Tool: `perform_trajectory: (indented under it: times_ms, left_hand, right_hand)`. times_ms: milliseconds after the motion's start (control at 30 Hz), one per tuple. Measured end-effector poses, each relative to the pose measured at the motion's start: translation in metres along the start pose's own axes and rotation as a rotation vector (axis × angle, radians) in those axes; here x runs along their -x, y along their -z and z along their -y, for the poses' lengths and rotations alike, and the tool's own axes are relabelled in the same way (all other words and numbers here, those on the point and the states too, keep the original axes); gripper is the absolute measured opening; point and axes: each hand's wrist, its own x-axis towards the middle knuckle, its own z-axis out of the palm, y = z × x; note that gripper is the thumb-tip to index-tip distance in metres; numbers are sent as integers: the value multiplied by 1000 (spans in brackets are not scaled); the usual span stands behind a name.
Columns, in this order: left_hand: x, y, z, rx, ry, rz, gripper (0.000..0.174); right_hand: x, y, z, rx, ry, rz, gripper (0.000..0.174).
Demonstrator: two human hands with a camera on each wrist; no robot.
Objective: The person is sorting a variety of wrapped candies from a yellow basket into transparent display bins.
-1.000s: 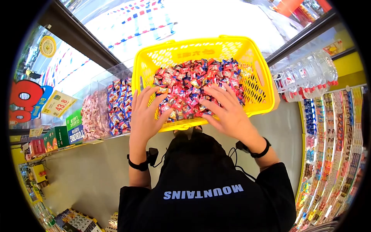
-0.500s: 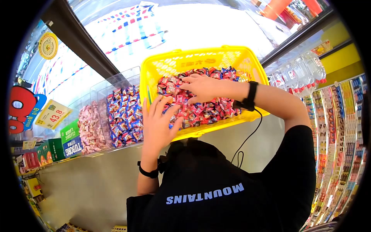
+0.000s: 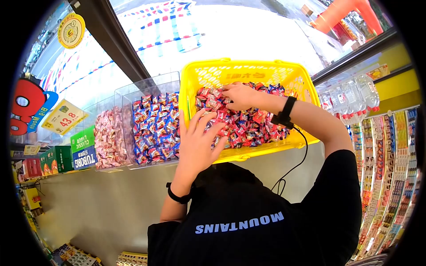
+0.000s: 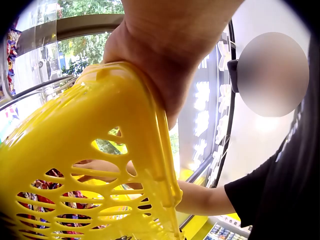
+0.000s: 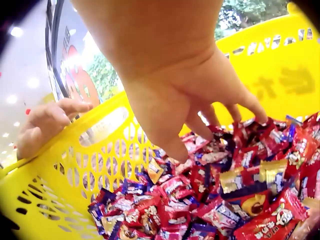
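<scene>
A yellow plastic shopping basket [image 3: 296, 77] holds a heap of small wrapped candies [image 3: 248, 128], mostly red and pink with some blue. My right hand [image 3: 242, 96] reaches across inside the basket toward its far left part. In the right wrist view its slightly bent fingers [image 5: 252, 104] point down, with the tips at the top of the heap. My left hand [image 3: 199, 144] lies over the basket's near left rim, fingers spread in the head view. The left wrist view has its palm side right at the yellow rim [image 4: 150, 95].
Left of the basket stand clear bins of blue-wrapped candies [image 3: 155, 128] and pink-wrapped candies [image 3: 111, 142], then beer boxes [image 3: 83, 148] and a price sign [image 3: 62, 117]. Water bottles [image 3: 353, 95] and stocked shelves [image 3: 384, 164] are on the right. A window [image 3: 248, 31] lies beyond.
My right hand has swung left across the basket from its right side and now reaches lower into the candies. My left hand stays by the left rim. The head view has shifted.
</scene>
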Motion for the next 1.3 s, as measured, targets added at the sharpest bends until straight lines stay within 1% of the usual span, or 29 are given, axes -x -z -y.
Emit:
perform_trajectory:
  times_ms: [133,200,233,333,367,467,500,600,733,867,1000,1133,1233,1300]
  left_hand:
    - [-2,1,-3,-26,31,8,33]
    - [-1,1,-4,-49,57,21,36]
    - [-1,-2,-4,-64,38,-2,36]
    - [-2,-1,-8,-100,45,-7,38]
    - [-3,0,-10,-104,40,-1,38]
    - [-4,-3,-9,-146,33,-6,38]
    - [-5,-4,-10,-159,42,-7,36]
    - [-8,-3,-14,-171,16,-3,34]
    - [-15,-9,-29,-135,-29,-14,33]
    - [-22,-20,-46,-89,-86,-37,35]
    - [-22,-29,-54,-119,-125,-94,32]
    - [-21,-32,-62,-177,-160,-132,26]
    - [-19,-32,-68,-212,-185,-111,22]
    - [-18,-32,-74,-231,-173,-98,18]
  right_hand:
    - [52,40,22,-100,157,-96,64]
    - [81,46,33,-104,211,-137,62]
    - [96,48,39,-133,242,-159,59]
    - [127,40,44,-159,299,-200,56]
    - [133,36,45,-133,262,-187,56]
    - [152,23,48,-126,232,-312,56]
    - [157,20,47,-173,225,-300,58]
    - [173,14,47,-195,264,-382,59]
    - [194,1,59,-151,225,-502,61]
    - [206,-12,69,-176,241,-613,59]
    - [212,-22,73,-304,303,-642,55]
    - [213,-36,71,-310,310,-710,47]
    - [217,-43,71,-367,286,-676,48]
    - [219,-44,68,-391,316,-659,46]
